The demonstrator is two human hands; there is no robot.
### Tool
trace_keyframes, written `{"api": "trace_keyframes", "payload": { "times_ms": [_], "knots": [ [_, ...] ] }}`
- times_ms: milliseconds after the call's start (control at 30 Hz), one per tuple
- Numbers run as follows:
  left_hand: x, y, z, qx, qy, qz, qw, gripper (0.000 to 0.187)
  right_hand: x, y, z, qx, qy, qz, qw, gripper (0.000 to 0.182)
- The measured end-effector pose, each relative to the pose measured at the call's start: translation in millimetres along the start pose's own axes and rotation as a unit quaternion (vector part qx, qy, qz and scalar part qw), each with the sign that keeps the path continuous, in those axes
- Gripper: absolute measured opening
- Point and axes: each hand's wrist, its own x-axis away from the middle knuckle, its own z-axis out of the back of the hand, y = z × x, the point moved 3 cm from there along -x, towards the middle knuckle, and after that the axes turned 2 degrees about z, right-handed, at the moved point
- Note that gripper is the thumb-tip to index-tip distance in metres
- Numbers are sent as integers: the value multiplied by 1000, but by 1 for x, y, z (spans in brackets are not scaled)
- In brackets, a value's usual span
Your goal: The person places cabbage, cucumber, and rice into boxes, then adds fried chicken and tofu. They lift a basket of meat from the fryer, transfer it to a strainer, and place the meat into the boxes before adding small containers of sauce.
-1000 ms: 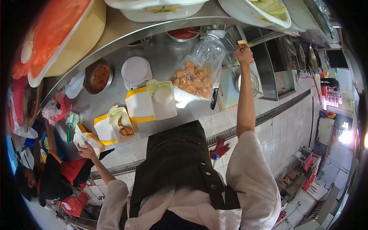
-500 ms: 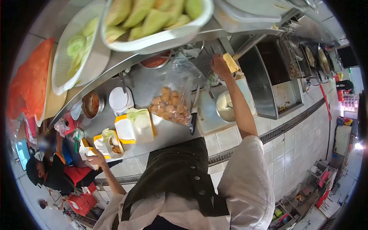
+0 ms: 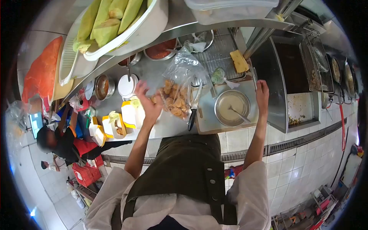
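Note:
My left hand [image 3: 148, 105] is raised with spread fingers over the counter. It is between an open white-and-yellow food box [image 3: 132, 114] and a clear plastic bag [image 3: 184, 71] of golden-brown fried pieces [image 3: 175, 101]. My right hand [image 3: 262, 94] is beyond the right side of the cutting board [image 3: 205, 122], its fingers bent round the lower end of a thin metal utensil [image 3: 255, 78]. On the board stands a steel bowl [image 3: 232, 99] of pale batter with a spoon in it. A black-handled knife [image 3: 192, 119] lies between bag and board.
A yellow slab [image 3: 239, 61] lies on a wire rack [image 3: 220, 44]. The fryer [image 3: 293, 69] is at right. Pots of red sauce [image 3: 161, 50] stand behind the bag. Corn [image 3: 111, 23] fills a tub on the overhead shelf. A co-worker [image 3: 63, 140] is at left.
My right hand has let go of the yellow slab, now on the rack, and moved right and down. My left hand has left the small boxes and moved right. The view has shifted.

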Motion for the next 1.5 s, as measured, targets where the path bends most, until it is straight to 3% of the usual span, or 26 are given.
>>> {"api": "trace_keyframes", "payload": {
  "times_ms": [33, 133, 267, 467, 633, 800, 967, 1233, 1367, 1500],
  "knots": [
    [-9, 17, -18, 24, -12, -29, 999, 64, -4, 12, 3, -25, 19, 11, 999, 19],
    [-27, 68, -67, 54, -74, -107, 990, 54, -6, 26, -3, -113, -49, -76, 990, 15],
    [-46, 117, -152, 85, -239, -206, 945, 43, -23, 18, -13, -69, -21, 27, 997, 17],
    [-85, 121, -296, -122, -420, -210, 875, 47, -36, 31, -2, -89, -77, 7, 993, 20],
    [-95, 109, -351, -206, -392, -305, 843, 43, -44, 38, -15, -124, -96, 23, 987, 15],
    [-92, 114, -355, -196, -389, -347, 831, 40, -50, 18, -23, -60, -86, 46, 993, 22],
    [-95, 118, -356, -221, -407, -326, 824, 41, -55, -7, -29, -2, -73, 73, 995, 26],
    [-94, 110, -344, -199, -423, -301, 831, 43, -70, -22, -58, 249, -81, 96, 960, 49],
    [-90, 113, -310, -130, -377, -261, 879, 43, -79, -22, -71, 293, -86, 125, 944, 49],
    [-69, 120, -217, -4, -268, -201, 942, 42, -75, -36, -55, 262, -82, 130, 953, 40]
  ]
}}
